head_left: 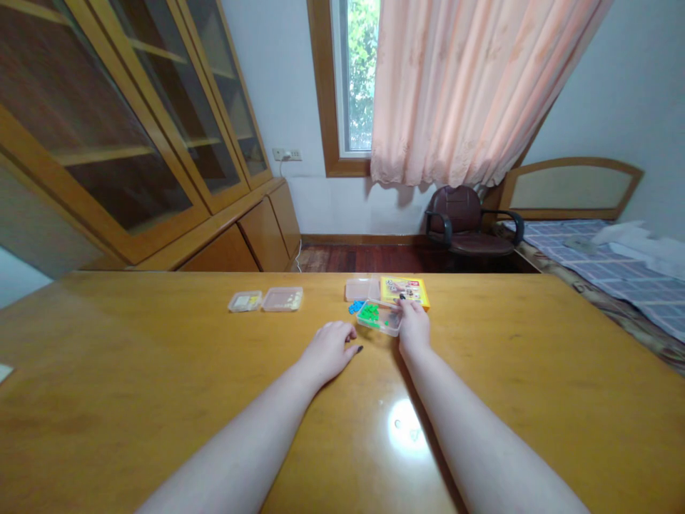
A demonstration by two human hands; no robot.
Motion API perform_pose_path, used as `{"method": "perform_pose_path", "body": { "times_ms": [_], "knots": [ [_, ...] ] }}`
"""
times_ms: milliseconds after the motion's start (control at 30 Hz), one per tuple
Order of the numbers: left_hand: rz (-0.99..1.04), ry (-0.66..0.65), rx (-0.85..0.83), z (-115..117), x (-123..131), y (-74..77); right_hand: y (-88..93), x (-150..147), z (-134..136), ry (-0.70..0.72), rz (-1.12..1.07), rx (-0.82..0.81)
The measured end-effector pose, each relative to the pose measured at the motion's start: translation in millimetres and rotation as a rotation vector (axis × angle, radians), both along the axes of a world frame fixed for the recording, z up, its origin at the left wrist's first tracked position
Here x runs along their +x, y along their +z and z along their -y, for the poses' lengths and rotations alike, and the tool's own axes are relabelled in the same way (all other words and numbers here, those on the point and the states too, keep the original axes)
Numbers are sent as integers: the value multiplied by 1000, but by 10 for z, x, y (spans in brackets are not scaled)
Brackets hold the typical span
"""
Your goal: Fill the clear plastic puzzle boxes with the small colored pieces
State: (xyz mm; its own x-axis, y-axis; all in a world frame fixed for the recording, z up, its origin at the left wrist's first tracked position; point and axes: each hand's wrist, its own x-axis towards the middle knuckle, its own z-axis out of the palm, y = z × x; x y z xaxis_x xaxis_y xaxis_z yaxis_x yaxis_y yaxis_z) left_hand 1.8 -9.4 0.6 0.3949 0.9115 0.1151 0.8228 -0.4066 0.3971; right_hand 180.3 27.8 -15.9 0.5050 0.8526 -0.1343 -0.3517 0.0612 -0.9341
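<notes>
My right hand (414, 330) grips the right end of a small clear plastic box (389, 328). Green pieces (369, 313) lie mostly in the box's left half; they look like little building bricks. The box seems slightly lifted and tilted. Just left of it, my left hand (330, 347) rests near the table, thumb apart from the curled fingers, with nothing visible between them. Blue pieces (355, 307) sit in a small heap behind the box's left corner. Farther back are a clear lid or tray (362, 288) and a yellow printed box (417, 289), partly behind my right hand.
On the left of the wooden table (160, 371) stand a clear container (282, 299) with pale pieces and a smaller one (245, 301) with yellowish contents. Beyond the table's far edge are an office chair (465, 221), a bed (583, 250) and a glass-door cabinet (198, 185).
</notes>
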Motion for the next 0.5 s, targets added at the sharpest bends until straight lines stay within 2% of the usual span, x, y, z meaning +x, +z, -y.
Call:
{"method": "perform_pose_path", "body": {
  "times_ms": [100, 267, 500],
  "knots": [
    [-40, -4, -29, 24, 6, 21, -25, -3, -12, 4, -6, -4],
    [-189, 104, 24, 81, 18, 88, -36, -2, -24, -2, -10, -12],
    [-266, 70, -25, 91, 38, 76, -4, -11, -13, 0, -11, -4]
  ]
}}
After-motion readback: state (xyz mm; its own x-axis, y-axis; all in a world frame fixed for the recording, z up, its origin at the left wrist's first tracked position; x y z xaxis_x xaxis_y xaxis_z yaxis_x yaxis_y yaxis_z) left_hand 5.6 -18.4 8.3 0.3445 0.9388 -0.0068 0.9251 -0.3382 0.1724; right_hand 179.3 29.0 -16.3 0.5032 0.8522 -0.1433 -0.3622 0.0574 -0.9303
